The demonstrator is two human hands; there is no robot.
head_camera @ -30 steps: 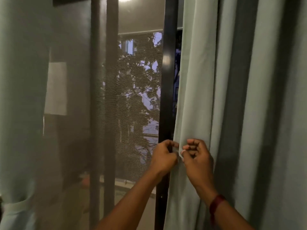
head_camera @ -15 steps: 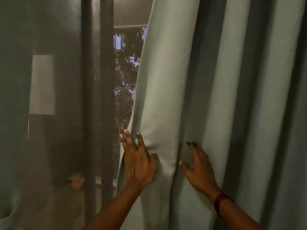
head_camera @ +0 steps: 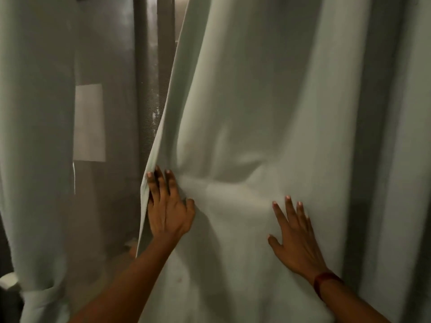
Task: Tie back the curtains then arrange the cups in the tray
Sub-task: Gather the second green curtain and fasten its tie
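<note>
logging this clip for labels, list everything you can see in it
loose curtain: 1, pale green, centre and right, hanging untied
tied curtain: 1, pale green, left side, gathered low
tie band: 1, pale green, round the tied curtain, bottom left
window frame: 1, dark, in the gap between the curtains
pale rectangle: 1, whitish, in the window beside the tied curtain
wristband: 1, red, right wrist
left hand: 1, bare, pressing the loose curtain at its left edge
right hand: 1, bare, flat on the loose curtain, further right
</note>
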